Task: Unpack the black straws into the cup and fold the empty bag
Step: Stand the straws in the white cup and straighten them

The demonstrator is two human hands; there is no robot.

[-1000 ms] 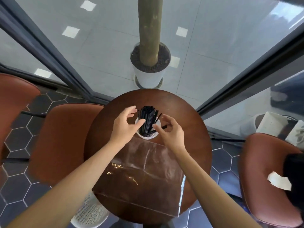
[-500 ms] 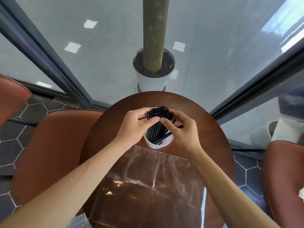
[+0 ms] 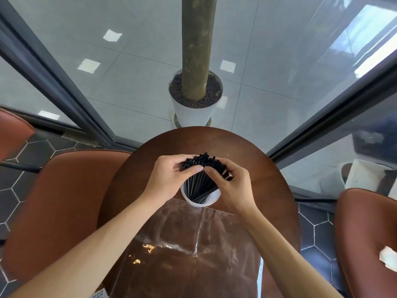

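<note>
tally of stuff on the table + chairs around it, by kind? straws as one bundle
Straw bundle: 1, gripped by left hand and right hand
Cup: 1
Bag: 1, flat on table
Chairs: 3 ()
Total: 6

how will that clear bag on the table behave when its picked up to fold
The clear bag probably goes floppy: it lies flat and wrinkled on the table. Its glossy glare suggests thin, slick plastic that may slide. It looks empty, so likely very light, and both hands are busy with the straws.
</note>
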